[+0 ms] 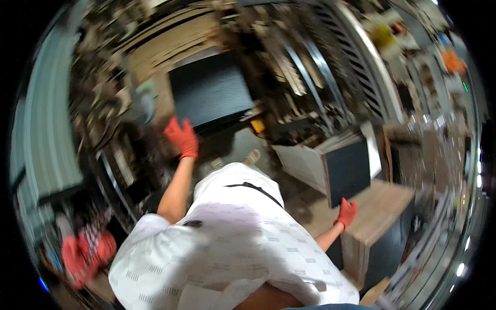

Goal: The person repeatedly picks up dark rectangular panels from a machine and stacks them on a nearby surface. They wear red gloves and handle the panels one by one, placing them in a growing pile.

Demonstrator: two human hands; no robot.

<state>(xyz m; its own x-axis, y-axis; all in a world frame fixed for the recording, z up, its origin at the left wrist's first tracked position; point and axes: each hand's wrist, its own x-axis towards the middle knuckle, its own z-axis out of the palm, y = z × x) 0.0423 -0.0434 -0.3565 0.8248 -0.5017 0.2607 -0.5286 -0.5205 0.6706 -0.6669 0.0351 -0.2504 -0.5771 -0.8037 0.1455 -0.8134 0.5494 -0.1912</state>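
My left hand (pixel 182 137), in a red glove, is open with its fingers spread. It is beside the near left corner of a black panel (pixel 209 88) that lies flat on the machine ahead of me; whether it touches the panel is unclear. Out to the right is my right hand (pixel 346 213), also red-gloved, its fingers partly apart and blurred. Nothing shows in its grip. Right by it is the lower edge of a dark board (pixel 349 170), beside white-faced boards (pixel 302 164). A wood-grain panel stack (pixel 380 206) with dark sides lies just beyond that hand.
Metal rails (pixel 315 72) and a slotted beam (pixel 356 62) run along the machine at the upper right. A pale green ribbed cover (pixel 49 113) stands at far left. Red cloth-like items (pixel 88 253) sit at lower left. Brown stacks (pixel 426 155) stand at far right.
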